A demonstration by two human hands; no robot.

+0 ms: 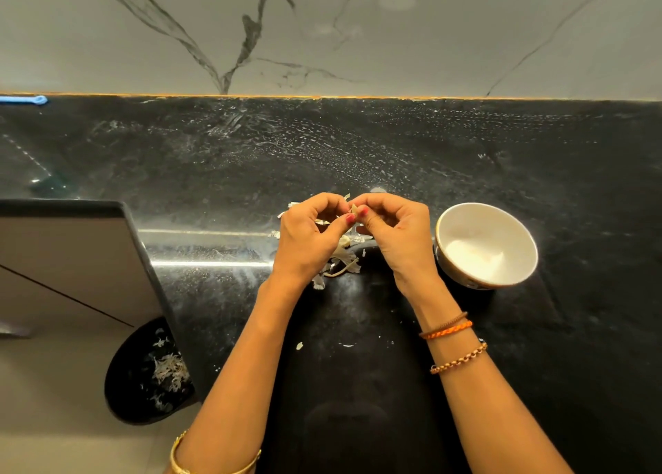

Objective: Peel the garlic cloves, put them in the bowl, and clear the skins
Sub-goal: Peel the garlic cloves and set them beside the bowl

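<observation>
1. We see both hands raised over the black counter (pixel 465 158), meeting fingertip to fingertip at centre frame.
2. Left hand (pixel 308 239): fingers curled, thumb and forefinger pinched on a garlic clove (pixel 354 209) held between the two hands.
3. Right hand (pixel 397 235): fingers curled too, tips pinching the same clove from the 3 o'clock side. The clove is mostly hidden; only a pale sliver shows between the red-painted nails.
4. Loose skins (pixel 340 262) lie in a heap on the counter directly under the hands, trailing toward 6 o'clock; a few flakes sit further toward 6 o'clock.
5. White bowl (pixel 487 244) stands upright on the counter at 3 o'clock from the hands, near the right wrist but not touching. We cannot tell what is in it; the inside is washed out.
6. At 8 o'clock, below the counter edge, a dark bin (pixel 143 373) holds a scatter of skins.
7. Bracelets (pixel 451 341) ring the right wrist; a bangle (pixel 179 463) rings the left forearm.
8. Veined marble wall (pixel 322 33) runs across 12 o'clock.
</observation>
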